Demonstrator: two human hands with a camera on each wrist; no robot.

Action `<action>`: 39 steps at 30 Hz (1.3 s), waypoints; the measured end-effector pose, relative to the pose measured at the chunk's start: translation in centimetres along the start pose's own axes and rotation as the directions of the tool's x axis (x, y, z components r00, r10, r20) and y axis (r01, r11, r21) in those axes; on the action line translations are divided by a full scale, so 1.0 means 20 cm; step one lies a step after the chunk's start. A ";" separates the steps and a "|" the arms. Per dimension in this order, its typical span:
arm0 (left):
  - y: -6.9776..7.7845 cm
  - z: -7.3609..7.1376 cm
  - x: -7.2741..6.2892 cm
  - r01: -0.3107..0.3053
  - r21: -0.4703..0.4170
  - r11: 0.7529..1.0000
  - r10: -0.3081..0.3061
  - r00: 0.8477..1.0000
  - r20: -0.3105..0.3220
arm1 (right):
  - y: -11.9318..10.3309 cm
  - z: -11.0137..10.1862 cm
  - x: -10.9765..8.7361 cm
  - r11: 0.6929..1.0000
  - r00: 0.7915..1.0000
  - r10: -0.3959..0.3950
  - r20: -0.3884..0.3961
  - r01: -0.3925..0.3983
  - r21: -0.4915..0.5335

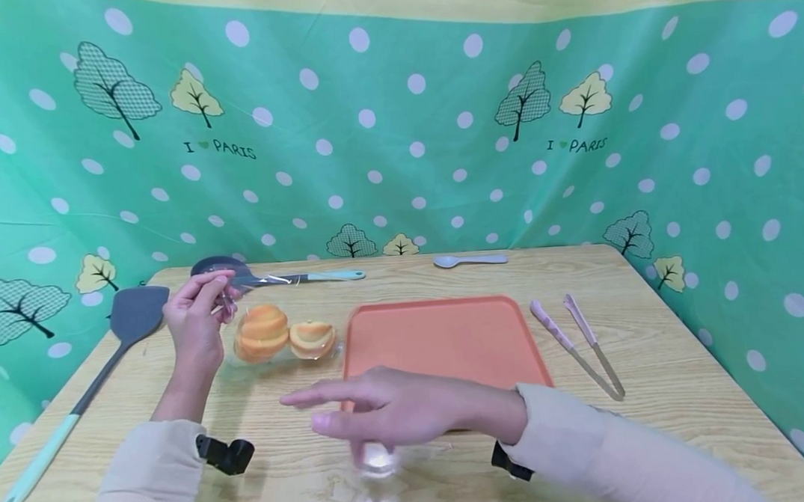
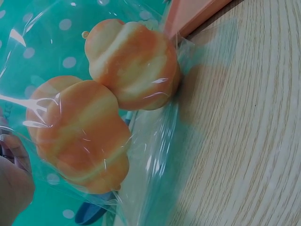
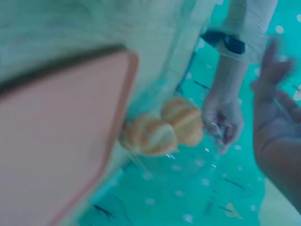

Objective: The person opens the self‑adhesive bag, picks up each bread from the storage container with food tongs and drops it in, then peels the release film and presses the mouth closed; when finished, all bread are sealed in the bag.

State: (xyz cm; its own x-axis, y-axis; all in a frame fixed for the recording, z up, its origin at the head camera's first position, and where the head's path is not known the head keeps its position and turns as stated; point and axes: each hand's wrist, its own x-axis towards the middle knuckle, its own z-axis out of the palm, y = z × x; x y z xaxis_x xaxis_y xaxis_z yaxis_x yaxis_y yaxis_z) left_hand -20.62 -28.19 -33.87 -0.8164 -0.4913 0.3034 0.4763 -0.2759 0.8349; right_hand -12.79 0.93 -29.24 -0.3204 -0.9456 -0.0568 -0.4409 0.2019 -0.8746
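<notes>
My left hand (image 1: 199,316) pinches the edge of a clear plastic bag (image 2: 160,155). Inside are two striped, golden-brown bread rolls (image 1: 262,333), whose knobbly shapes fill much of the left wrist view. In the head view the bag is on the left part of the table, beside the coral tray (image 1: 439,332). Over the tray's near left corner reaches my right hand (image 1: 398,408), fingers extended and nothing held. It appears blurred in the right wrist view, apart from the bag. Below it lies a shiny transparent thing (image 1: 379,462), partly covered and too blurred to identify.
A grey turner (image 1: 138,315) with a mint handle lies along the left edge. Behind the rolls is a dark ladle (image 1: 219,268), its bowl partly hidden by my left hand. A lavender spoon (image 1: 470,261) lies at the back, and tongs (image 1: 584,348) lie right of the tray.
</notes>
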 end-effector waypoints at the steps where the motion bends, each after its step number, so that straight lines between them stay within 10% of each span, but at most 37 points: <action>1: 0.00 0.00 0.00 -0.001 0.000 1.000 0.001 1.000 0.000 | -0.01 0.00 0.00 0.998 1.000 -0.005 -0.006 0.005 -0.068; 8: 0.00 0.00 0.00 0.005 -0.022 1.000 -0.005 1.000 0.003 | 0.00 0.00 0.01 0.991 0.999 -0.019 -0.050 0.012 -0.133; 15: 0.00 0.00 0.00 0.011 -0.022 1.000 -0.011 1.000 0.013 | 0.10 -0.07 0.04 0.995 0.945 0.026 -0.327 -0.057 -0.088; 18: 0.01 0.00 0.00 0.016 -0.021 1.000 -0.016 1.000 0.013 | 0.16 -0.11 0.06 0.988 0.868 0.099 -0.487 -0.143 -0.054; 24: 0.01 -0.01 0.00 0.025 -0.015 1.000 -0.025 1.000 0.011 | 0.28 -0.18 0.12 0.956 0.646 0.251 -0.721 -0.281 0.080; 27: 0.00 -0.02 0.00 0.031 -0.004 1.000 -0.031 1.000 0.005 | 0.33 -0.19 0.16 0.946 0.582 0.292 -0.759 -0.295 0.138; 32: 0.00 -0.02 0.00 0.023 -0.003 1.000 -0.023 1.000 0.010 | 0.39 -0.20 0.21 0.958 0.559 0.276 -0.782 -0.228 0.175; 39: -0.02 -0.05 0.01 -0.021 -0.011 1.000 0.022 0.999 0.046 | 0.43 -0.21 0.26 0.958 0.603 0.256 -0.756 -0.056 0.279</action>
State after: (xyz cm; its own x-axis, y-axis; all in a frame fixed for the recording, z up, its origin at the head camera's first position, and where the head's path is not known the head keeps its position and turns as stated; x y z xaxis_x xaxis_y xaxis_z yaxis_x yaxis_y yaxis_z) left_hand -20.62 -28.89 -34.59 -0.8202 -0.4584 0.3423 0.4969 -0.2743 0.8233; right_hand -21.77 -1.26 -35.13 -0.9396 -0.3254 0.1060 -0.1702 0.1755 -0.9697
